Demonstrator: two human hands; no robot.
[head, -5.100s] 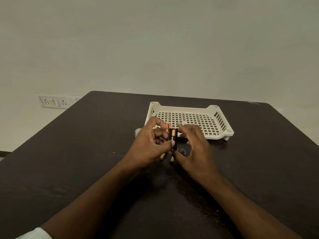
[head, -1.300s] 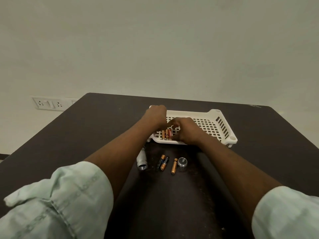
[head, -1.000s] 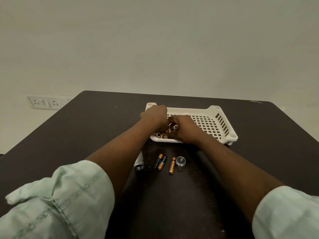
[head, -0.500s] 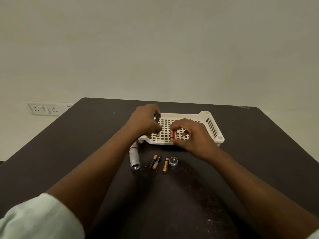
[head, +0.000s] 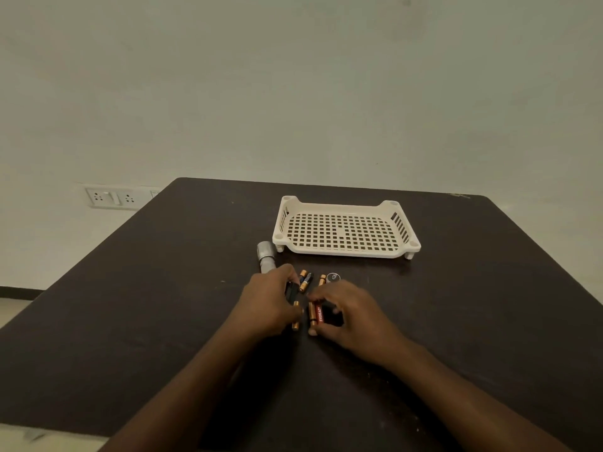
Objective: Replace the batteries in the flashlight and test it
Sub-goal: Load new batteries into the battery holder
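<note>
We inspected from the white tray (head: 346,252) as ref. Flashlight body (head: 266,256) lies on the table (head: 156,305) just off the tray's near-left corner, head end toward the tray; tail cap (head: 333,276) sits nearer us, in front of the tray. Loose batteries (head: 305,281) lie between them.

Left hand (head: 269,306) is closed around a dark item w/ a copper-tipped cell; we cannot tell if that is a holder. Right hand (head: 352,316) pinches red-labelled batteries (head: 318,316), approx two.

Risks, in our judgement: old and new cells lie close together, so mix-up is likely; polarity error on loading would fail the test; round cells and cap may roll.
</note>
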